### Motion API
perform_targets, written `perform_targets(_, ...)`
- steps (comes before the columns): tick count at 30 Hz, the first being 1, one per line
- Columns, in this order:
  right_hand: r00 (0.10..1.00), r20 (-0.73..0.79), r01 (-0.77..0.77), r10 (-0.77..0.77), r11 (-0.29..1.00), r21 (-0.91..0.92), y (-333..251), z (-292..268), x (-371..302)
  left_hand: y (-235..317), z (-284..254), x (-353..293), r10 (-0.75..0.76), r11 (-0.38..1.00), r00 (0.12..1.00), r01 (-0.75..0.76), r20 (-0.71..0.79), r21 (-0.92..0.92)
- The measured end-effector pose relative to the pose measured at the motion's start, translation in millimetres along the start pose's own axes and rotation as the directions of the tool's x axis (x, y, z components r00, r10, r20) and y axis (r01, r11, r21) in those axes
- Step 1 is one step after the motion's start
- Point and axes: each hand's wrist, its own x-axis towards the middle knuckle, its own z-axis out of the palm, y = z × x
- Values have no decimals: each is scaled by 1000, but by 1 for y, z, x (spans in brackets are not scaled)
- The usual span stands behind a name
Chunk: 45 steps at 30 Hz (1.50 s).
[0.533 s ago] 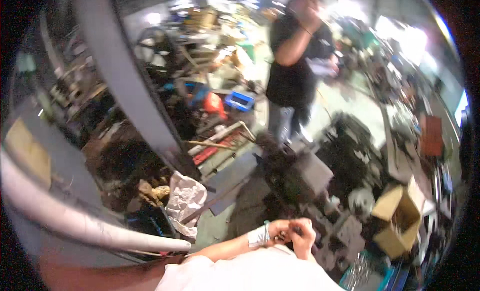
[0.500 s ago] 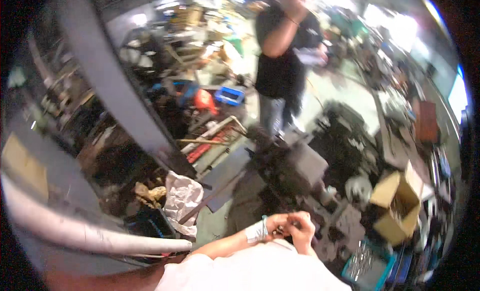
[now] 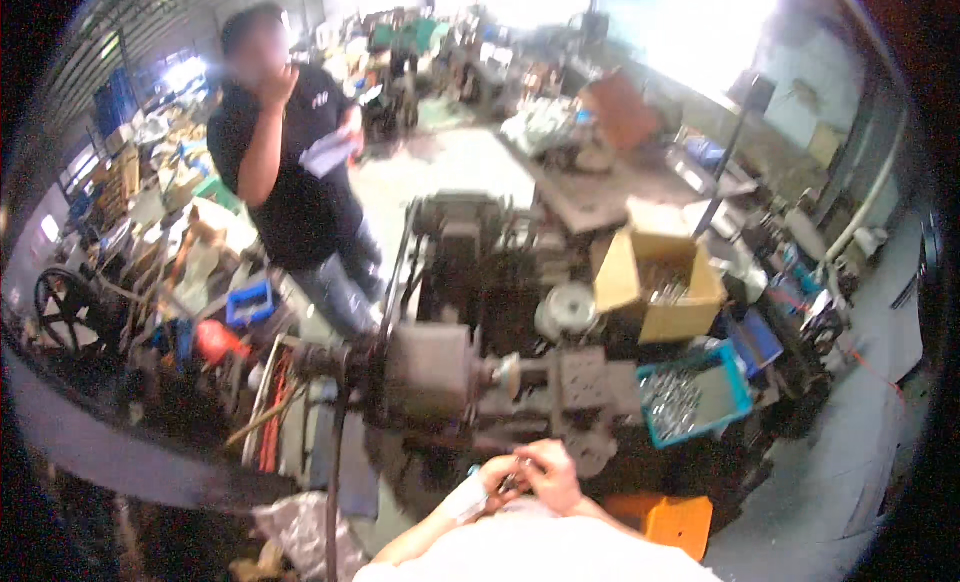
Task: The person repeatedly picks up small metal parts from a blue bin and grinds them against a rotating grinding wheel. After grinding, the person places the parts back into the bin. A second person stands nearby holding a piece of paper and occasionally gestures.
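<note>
My left hand (image 3: 494, 480) and my right hand (image 3: 552, 474) meet close in front of my body, fingers curled in against each other. Something small and dark may sit between the fingertips, but it is too small and blurred to name. A white band (image 3: 465, 499) wraps my left wrist. Just beyond my hands stands a dark, greasy lathe-like machine (image 3: 432, 370) with a grey housing. To its right, a teal bin (image 3: 741, 406) holds many small shiny metal pieces (image 3: 672, 402). Behind that bin, an open cardboard box (image 3: 683, 323) has more metal pieces inside.
A person in a dark shirt (image 3: 300, 172) stands beyond the machine at the left, holding white paper (image 3: 328, 155). An orange plastic object (image 3: 678, 527) lies low by my right arm. A blue bin (image 3: 250, 303) and crumpled white sacking (image 3: 308, 534) are at the left.
My view has swung right and up, so the person and machine now appear farther left and the teal bin shows whole. My hands stay together in front of me.
</note>
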Motion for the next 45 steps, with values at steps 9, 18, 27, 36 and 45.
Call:
perform_targets(9,999,-40,-4,4,1000,-5,-11,-1,14,14,-20,9,-106,989,959,128,262,-68)
perform_targets(18,986,86,-161,141,936,314,-23,14,19,13,-27,-11,-35,990,995,48,95,-135)
perform_targets(27,970,163,-238,179,826,510,-28,21,21,4,-46,-3,58,918,987,5,148,-396)
perform_targets(36,943,232,-329,238,768,550,-30,21,22,8,-44,-3,58,946,996,-30,75,-324)
perform_targets(45,947,231,-313,224,812,494,-14,31,16,12,-45,-3,95,949,993,-71,65,-306)
